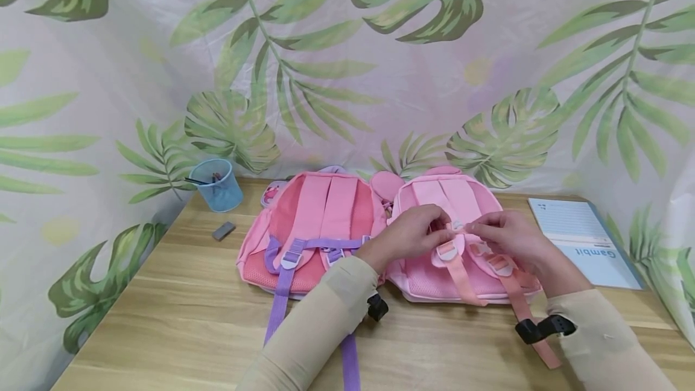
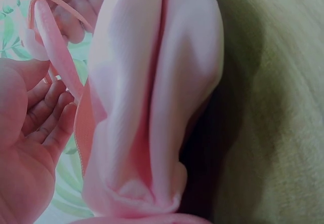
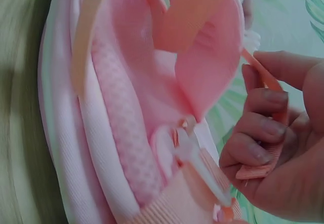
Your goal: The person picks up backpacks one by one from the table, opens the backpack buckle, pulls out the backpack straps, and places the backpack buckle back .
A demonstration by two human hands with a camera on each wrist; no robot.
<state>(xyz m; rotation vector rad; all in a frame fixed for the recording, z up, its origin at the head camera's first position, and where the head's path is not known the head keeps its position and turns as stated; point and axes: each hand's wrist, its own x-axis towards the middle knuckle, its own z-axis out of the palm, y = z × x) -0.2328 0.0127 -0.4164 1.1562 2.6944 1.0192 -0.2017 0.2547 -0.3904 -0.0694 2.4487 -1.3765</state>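
A pink backpack (image 1: 429, 279) lies with its straps facing up, and both hands work above it. My right hand (image 1: 510, 237) grips a narrow orange strap (image 3: 273, 82), its loose end tucked under the curled fingers. Close to the right fingertips is a white buckle (image 1: 458, 225). My left hand (image 1: 418, 231) pinches the facing part of the orange strap beside that buckle; in the left wrist view its curled fingers partly hide it. Pink padded shoulder straps (image 2: 61, 57) hang close to the hands, with wider orange webbing (image 1: 461, 279) running through white adjusters (image 1: 447, 251).
Left of it lies a second pink backpack (image 1: 315, 216) with purple straps (image 1: 279, 300). Farther left are a blue mesh pen cup (image 1: 224, 192) and a grey eraser (image 1: 224, 231). A notebook (image 1: 586, 240) lies at the right. Leaf-patterned cloth (image 1: 412, 77) encloses the wooden table (image 1: 163, 318).
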